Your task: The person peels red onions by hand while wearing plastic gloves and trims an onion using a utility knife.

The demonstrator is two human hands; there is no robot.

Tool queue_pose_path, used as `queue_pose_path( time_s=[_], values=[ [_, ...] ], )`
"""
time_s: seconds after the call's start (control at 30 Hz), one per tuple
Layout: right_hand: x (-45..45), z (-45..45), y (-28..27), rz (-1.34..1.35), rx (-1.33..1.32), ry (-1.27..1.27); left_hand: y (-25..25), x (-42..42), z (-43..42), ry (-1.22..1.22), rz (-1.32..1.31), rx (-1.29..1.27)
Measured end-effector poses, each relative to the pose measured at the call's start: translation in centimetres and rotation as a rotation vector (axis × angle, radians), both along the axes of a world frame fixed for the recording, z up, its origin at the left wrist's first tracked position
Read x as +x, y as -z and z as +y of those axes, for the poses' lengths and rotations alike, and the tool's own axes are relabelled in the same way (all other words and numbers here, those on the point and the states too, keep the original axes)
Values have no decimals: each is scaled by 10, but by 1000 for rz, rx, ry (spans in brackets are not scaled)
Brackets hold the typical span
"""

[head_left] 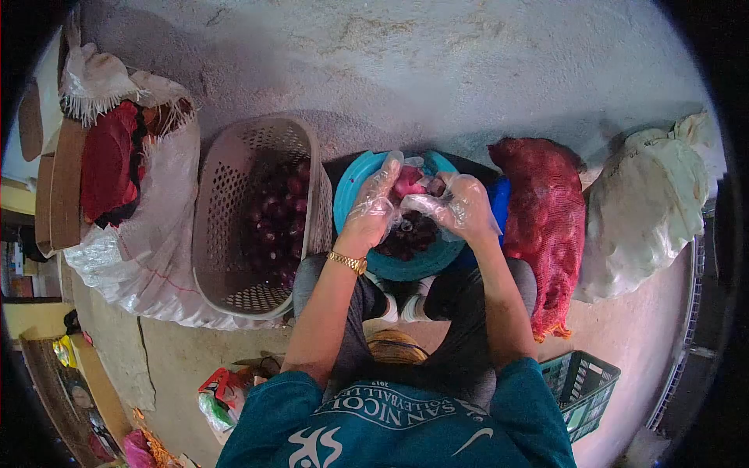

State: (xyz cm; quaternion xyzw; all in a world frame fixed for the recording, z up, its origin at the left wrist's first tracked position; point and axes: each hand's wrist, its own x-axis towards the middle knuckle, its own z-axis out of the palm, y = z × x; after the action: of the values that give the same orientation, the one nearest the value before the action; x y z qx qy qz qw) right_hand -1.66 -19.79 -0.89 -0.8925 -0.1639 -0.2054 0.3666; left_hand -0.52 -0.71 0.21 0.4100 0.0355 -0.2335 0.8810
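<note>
Both of my hands wear clear plastic gloves and meet over a teal basin point(345, 204). A red onion point(409, 182) lies between them, gripped by my left hand point(376, 204), which has a gold watch at its wrist. My right hand point(462, 207) is closed against the onion's right side, its thumb stretched toward the left hand; a small dark piece shows by its fingertips, too small to name. Dark red onion skins point(412, 238) lie in the basin below. The gloves partly hide the onion.
At left stands a beige perforated basket point(218, 195) with red onions point(277, 214), beside a white woven sack point(160, 226). To the right are a red mesh sack point(542, 226), a white sack point(647, 210) and a dark green crate point(581, 386). A wall point(437, 70) rises behind.
</note>
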Motion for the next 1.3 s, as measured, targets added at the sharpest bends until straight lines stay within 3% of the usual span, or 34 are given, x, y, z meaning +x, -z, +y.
queue_pose_path(
  time_s=[0.23, 0.43, 0.57, 0.83, 1.03, 1.1, 1.2, 1.3],
  values=[
    [-5, 8, -26, 295, 30, -31, 1, 1, 0, 12, 8, 44],
    [-8, 10, -28, 256, -43, -39, 12, 3, 2, -69, 7, 106],
    [-6, 4, -14, 148, -122, -140, 9, 6, 6, -164, -4, -16],
    [-7, 0, -17, 53, -235, 4, 2, 5, 8, -142, 42, -7],
    [-5, 2, -14, 30, -138, 113, -1, 0, 0, -125, -24, 63],
    [-4, 4, -15, 66, -130, 121, 2, 1, 0, -91, -117, 205],
    [-3, 2, -7, 19, -83, 110, -16, -4, 0, -22, 6, 114],
    [-3, -1, -5, 12, -74, 77, -2, 1, 0, -13, -92, 160]
  ],
)
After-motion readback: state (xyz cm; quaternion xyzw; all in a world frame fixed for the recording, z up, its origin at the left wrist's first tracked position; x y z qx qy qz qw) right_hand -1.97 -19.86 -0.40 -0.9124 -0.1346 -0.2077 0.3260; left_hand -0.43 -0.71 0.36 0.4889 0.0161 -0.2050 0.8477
